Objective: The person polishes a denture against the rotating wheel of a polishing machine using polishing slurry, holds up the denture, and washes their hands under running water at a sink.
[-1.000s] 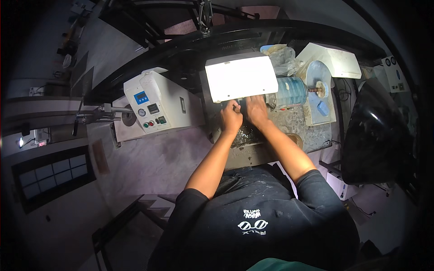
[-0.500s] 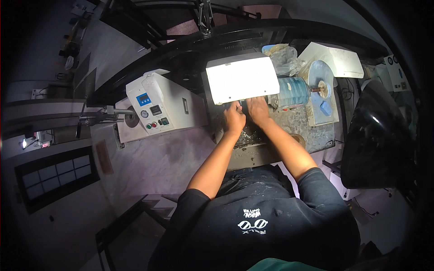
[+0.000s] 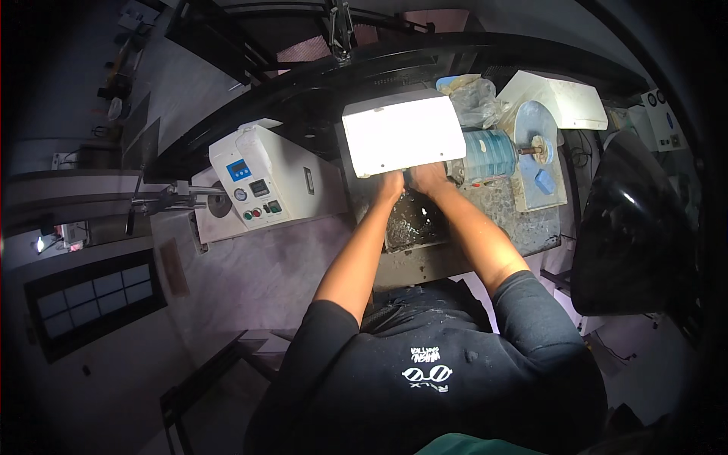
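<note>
Both arms reach forward to the lower edge of a bright white box-shaped hood [image 3: 404, 135]. My left hand [image 3: 391, 185] is tucked just beneath that edge, so its fingers are out of sight. Close beside it on the right, my right hand [image 3: 430, 177] also goes under the hood, with its fingers covered. What either hand holds, if anything, cannot be seen. Below the hands lies a dark, wet-looking recess [image 3: 413, 220] with shiny bits in it. To the right of my right hand a clear bluish plastic jug [image 3: 489, 154] lies on its side.
At the left stands a white control box [image 3: 254, 178] with displays and buttons. Right of the jug is a blue-grey tray [image 3: 531, 199] holding a blue block [image 3: 544, 181]. A crumpled plastic bag [image 3: 475, 106] lies behind the jug. A large glossy black shape [image 3: 629, 227] stands at far right.
Both hands have moved farther under the hood. The left hand's bent fingers showed before and are now hidden. More of the dark recess shows between the forearms.
</note>
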Motion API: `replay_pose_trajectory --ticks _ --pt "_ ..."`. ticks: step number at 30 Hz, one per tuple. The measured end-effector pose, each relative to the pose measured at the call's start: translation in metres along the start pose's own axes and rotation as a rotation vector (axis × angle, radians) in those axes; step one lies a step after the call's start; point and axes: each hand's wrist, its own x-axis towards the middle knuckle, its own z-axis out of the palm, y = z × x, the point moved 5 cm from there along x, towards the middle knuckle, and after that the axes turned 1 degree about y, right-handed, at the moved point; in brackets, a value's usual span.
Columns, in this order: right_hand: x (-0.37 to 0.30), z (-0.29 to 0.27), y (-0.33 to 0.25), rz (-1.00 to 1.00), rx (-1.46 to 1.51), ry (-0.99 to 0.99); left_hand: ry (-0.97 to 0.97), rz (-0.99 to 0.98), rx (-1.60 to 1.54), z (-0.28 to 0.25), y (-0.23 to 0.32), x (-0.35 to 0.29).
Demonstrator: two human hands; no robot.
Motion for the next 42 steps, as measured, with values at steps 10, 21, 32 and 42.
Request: replay_pose_trajectory --ticks 10,21,32,42 --pt "-0.006 -0.001 0.007 0.123 0.064 0.016 -0.048 0.064 0.195 0.021 0.014 0.004" --pt "0.018 -0.017 0.014 -0.049 -0.042 0.01 0.285 1.045 0.574 0.032 -0.01 -0.022" --pt "-0.046 0.038 0.024 -0.032 -0.119 0.406 -0.197 -0.402 -0.104 0.023 -0.006 0.011" --pt "-0.011 -0.004 0.021 0.269 0.109 0.259 -0.053 0.245 0.061 0.03 -0.01 0.015"
